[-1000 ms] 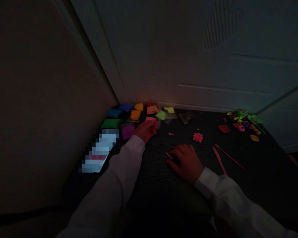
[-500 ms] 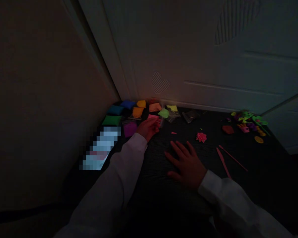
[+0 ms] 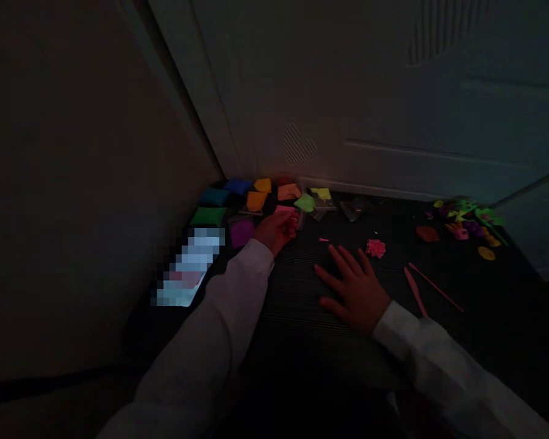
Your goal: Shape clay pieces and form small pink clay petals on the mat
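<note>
My left hand (image 3: 277, 233) reaches to the back of the dark table, fingers curled at a pink clay packet (image 3: 285, 210). Part of that packet is hidden behind the fingers. Lying flat with fingers spread, my right hand (image 3: 359, 292) holds nothing. Just beyond its fingertips are a small pink sliver (image 3: 324, 239) and a pink clay flower (image 3: 376, 248). To its right lie a pink plastic clay knife (image 3: 414, 289) and a thin pink stick tool (image 3: 437, 288).
Around my left hand are green (image 3: 208, 216), purple (image 3: 242, 231), orange (image 3: 257, 200) and light green (image 3: 305, 203) clay packets. A blurred lit screen (image 3: 190, 271) lies at left. Colourful clay pieces (image 3: 473, 222) and a brown lump (image 3: 427, 233) sit at right. A white panel (image 3: 375, 110) stands behind.
The view has shifted slightly. My right hand has slid a little to the right, fingers still spread. My left hand stays at the pink packet.
</note>
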`<state>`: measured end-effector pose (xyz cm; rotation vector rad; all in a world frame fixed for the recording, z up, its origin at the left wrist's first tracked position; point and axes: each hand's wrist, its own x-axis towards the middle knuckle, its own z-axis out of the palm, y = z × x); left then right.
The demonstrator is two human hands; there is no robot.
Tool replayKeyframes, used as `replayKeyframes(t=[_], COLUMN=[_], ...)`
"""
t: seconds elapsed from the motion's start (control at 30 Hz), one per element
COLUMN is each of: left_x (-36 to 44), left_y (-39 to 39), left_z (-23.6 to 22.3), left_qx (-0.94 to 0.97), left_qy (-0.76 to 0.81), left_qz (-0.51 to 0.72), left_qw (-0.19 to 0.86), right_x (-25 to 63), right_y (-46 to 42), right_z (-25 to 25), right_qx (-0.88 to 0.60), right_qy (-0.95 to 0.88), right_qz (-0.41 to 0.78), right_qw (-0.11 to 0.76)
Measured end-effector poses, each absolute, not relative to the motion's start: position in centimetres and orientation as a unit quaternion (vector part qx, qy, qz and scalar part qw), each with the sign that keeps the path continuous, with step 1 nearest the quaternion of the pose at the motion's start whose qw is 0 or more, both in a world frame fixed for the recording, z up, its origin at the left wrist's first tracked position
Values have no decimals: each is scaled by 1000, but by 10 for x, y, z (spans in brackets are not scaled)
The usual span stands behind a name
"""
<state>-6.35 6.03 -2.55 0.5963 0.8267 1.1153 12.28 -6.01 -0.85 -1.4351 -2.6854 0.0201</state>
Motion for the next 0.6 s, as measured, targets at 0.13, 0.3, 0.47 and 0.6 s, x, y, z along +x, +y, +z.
replayKeyframes(t=[0.13,0.3,0.47,0.6], left_x=[-64,-64,-64,-64], left_y=[60,60,59,59], left_z=[-25,-25,-25,-24], left_qx=[273,277,280,281], left_qy=[378,381,379,383], left_qz=[501,497,497,497], left_qw=[729,729,729,726], right_x=[124,126,127,127], right_y=[-60,-60,-59,-60], right_z=[-8,-9,-9,-9], right_qx=[-438,-449,-460,-436], right_qy=[-897,-892,-886,-898], right_qz=[21,30,32,42], right_qw=[51,51,53,52])
